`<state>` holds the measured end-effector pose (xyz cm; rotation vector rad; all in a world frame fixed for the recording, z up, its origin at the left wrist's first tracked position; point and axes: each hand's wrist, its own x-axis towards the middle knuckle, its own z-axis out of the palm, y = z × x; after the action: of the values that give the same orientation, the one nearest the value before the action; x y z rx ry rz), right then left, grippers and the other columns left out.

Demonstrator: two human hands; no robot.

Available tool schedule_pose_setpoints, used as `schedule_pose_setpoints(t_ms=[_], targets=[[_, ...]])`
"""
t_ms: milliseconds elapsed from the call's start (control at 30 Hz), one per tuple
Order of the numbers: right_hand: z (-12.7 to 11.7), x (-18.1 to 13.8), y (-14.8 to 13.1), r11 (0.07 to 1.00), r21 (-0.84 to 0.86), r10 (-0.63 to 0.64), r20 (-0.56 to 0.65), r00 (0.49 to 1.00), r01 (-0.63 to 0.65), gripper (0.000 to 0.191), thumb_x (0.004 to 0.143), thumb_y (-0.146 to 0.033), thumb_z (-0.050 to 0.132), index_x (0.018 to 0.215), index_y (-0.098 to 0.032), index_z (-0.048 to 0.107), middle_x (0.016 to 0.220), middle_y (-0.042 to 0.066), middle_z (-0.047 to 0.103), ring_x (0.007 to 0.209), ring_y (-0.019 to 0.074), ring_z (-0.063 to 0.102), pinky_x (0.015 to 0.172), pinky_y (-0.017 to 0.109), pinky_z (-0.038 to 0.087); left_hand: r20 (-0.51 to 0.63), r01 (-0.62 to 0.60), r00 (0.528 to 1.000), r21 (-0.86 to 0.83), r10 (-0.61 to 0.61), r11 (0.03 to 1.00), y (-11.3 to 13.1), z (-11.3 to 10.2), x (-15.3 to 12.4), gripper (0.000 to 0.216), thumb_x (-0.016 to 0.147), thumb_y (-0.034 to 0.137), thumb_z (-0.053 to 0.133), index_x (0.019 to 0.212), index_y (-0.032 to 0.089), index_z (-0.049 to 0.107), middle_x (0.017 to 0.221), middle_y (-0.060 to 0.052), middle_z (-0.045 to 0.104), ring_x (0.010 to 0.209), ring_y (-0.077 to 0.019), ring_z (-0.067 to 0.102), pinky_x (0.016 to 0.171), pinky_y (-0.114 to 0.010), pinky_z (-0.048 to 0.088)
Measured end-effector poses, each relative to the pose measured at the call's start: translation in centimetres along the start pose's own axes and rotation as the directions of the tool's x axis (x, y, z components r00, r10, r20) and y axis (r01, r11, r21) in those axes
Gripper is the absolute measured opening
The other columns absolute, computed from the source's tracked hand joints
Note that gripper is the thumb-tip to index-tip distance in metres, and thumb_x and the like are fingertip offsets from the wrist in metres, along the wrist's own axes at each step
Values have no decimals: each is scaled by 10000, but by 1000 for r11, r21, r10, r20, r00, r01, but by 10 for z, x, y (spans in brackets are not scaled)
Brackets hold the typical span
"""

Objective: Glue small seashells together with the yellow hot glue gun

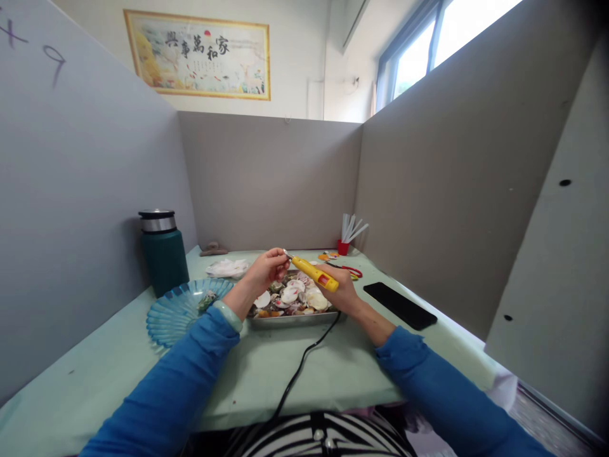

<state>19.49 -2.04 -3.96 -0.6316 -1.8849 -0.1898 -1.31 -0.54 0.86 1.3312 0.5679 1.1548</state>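
Observation:
My right hand (pixel 335 285) is closed around a yellow pen-shaped corded tool (pixel 309 271) with a metal tip and a reddish part on its side. The tip points up and left, toward my left hand (pixel 269 266). The fingers of that hand are pinched together close by the tip, and whatever they hold is too small to make out. Below both hands sits a metal tray (pixel 290 322) heaped with shells (pixel 291 293), some white and some brownish. A black cord (pixel 304 355) runs from near my right hand across the table toward me.
To the left stand a blue fluted glass plate (pixel 164 317) and a dark green bottle (pixel 164 260). Behind the tray lie a white pile (pixel 227 268), red-handled scissors (pixel 354 271) and a red cup (pixel 342 247) of white sticks. A black phone (pixel 399 306) lies right. Grey partitions (pixel 271 184) enclose the table.

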Motion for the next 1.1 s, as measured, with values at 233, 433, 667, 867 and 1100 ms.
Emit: schedule_pose_setpoints(t_ms=[233,433,667,867,1100], targets=[[-1,0,-2,1000,12,-12,-5,1000,12,145,791,-165,550,888,-184,657,813,55,698,674,156,620,624,255,477,1,-6,1000,7,6,1000,-1,0,1,211,682,220,674,765,168,487,580,26,528,391,-55,414,382,-180,275],[1,0,0,1000,12,0,1,1000,0,154,783,-154,551,892,-182,656,804,49,692,664,153,612,617,252,470,-7,2,1000,4,-2,1000,1,2,-1,212,688,216,670,761,170,476,581,26,524,400,-56,410,386,-182,273],[0,-1,1,1000,2,16,6,1000,-16,164,782,-169,552,908,-187,656,810,50,692,677,157,613,631,257,472,-9,6,1000,-8,-6,1000,0,1,-1,204,690,207,665,763,171,478,579,25,518,407,-56,416,389,-178,261],[2,-1,1,1000,-1,31,-10,999,-31,152,788,-179,540,892,-179,650,779,47,676,648,150,597,607,249,457,4,22,1000,-7,-22,1000,-1,4,-2,203,689,209,665,751,171,476,577,28,516,406,-58,420,394,-185,267],[3,0,4,997,-1,77,-57,995,-77,130,801,-220,545,868,-169,643,731,37,658,624,145,593,592,240,448,2,58,998,-3,-58,998,2,10,-5,206,666,190,670,737,169,478,563,29,514,390,-56,407,391,-185,267]])
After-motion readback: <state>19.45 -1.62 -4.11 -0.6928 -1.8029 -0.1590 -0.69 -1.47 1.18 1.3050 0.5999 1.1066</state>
